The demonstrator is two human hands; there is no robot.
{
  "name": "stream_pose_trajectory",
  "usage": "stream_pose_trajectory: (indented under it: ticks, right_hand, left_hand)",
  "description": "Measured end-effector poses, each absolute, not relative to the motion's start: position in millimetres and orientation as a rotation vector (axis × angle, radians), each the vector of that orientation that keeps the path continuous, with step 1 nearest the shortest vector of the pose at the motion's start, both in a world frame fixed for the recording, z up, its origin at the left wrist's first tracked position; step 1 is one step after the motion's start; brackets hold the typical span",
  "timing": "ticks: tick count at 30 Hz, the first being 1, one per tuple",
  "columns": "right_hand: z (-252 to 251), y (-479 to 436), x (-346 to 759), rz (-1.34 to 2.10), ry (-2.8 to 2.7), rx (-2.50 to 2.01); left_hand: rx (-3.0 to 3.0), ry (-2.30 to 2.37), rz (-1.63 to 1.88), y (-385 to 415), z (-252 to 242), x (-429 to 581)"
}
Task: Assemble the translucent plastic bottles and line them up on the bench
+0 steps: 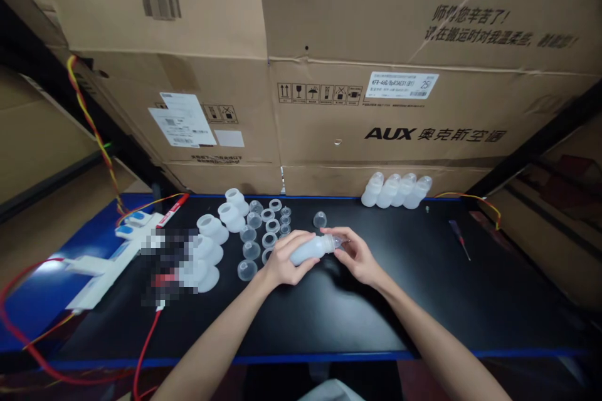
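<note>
A frosted baby bottle (306,250) lies tilted across the middle of the table, its nipple end pointing right. My left hand (285,258) is closed around the bottle's body. At the other end, my right hand (360,258) has its fingers and thumb around the clear nipple (338,242) and collar. Just beyond the bottle stands a clear dome cap (320,219). Left of my left hand are several dome caps (251,250), ring collars (269,239) and small clear nipples (285,220) in columns. Open bottle bodies (212,229) stand farther left.
Several capped bottles (396,191) stand in a row at the back right. A screwdriver (459,240) lies on the black table (404,319) at right. A white power strip (110,257) with red and yellow cables runs along the left. Cardboard boxes (324,156) wall off the back.
</note>
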State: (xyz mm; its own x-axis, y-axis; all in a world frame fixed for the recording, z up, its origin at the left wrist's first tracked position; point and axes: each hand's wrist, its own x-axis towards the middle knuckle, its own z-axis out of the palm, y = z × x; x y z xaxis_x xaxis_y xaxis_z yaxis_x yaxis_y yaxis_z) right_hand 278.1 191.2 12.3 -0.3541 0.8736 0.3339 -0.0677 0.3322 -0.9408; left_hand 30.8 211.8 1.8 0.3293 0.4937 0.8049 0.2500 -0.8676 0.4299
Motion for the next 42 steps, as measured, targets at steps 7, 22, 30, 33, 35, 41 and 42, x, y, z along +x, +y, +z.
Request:
stream_pose_trajectory:
  ticks: [7, 22, 30, 33, 35, 41, 42]
  right_hand:
    - [15, 191, 277, 1.202, -1.677, -0.753]
    - [27, 192, 287, 1.023, -1.714, -0.958]
    - [31, 190, 294, 1.132, -1.687, -0.867]
    - [31, 192, 292, 1.154, -1.701, -0.959]
    - [27, 193, 288, 1.125, -1.664, -1.111]
    - [16, 194, 284, 1.093, -1.656, -1.295]
    - [17, 193, 284, 1.124, -1.655, -1.252]
  left_hand:
    - [2.245, 0.721, 1.467, 214, 2, 28]
    - [2.264, 0.694, 1.553, 205, 5, 43]
    - [2.285, 0.707, 1.571, 205, 1, 46]
    - [2.344, 0.689, 1.536, 205, 1, 43]
    - [2.409, 0.671, 1.506, 204, 2, 43]
    - [2.48, 0.685, 1.563, 197, 10, 53]
    - [2.446, 0.697, 1.593, 196, 11, 55]
